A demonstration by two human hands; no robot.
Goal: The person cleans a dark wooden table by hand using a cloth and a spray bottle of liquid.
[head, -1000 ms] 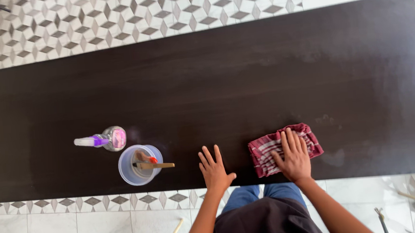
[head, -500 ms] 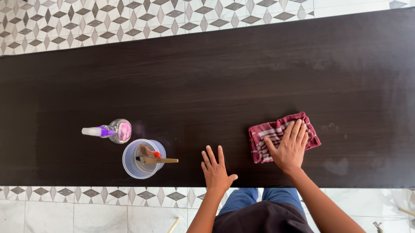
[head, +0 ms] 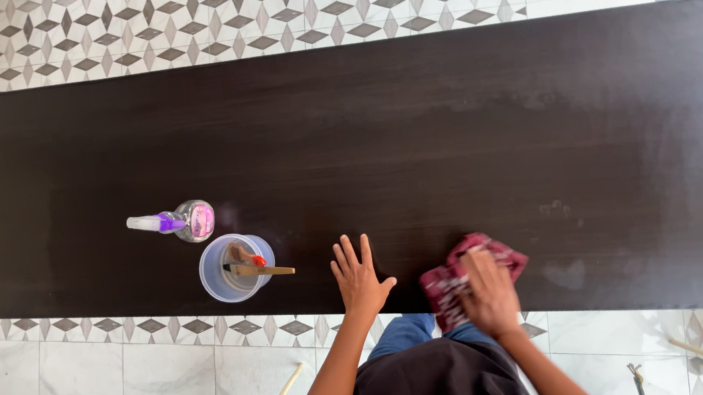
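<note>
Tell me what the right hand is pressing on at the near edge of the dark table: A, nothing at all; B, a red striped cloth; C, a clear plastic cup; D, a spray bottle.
B: the right hand lies flat on the red striped cloth at the near edge of the table, while the spray bottle and the cup stand apart, over to its left.

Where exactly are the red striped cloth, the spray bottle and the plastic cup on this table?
red striped cloth (head: 446, 283): head view, on its left part, beside the hand.
spray bottle (head: 193, 220): head view, on its pink-labelled body.
plastic cup (head: 215, 285): head view, on its translucent rim.
</note>
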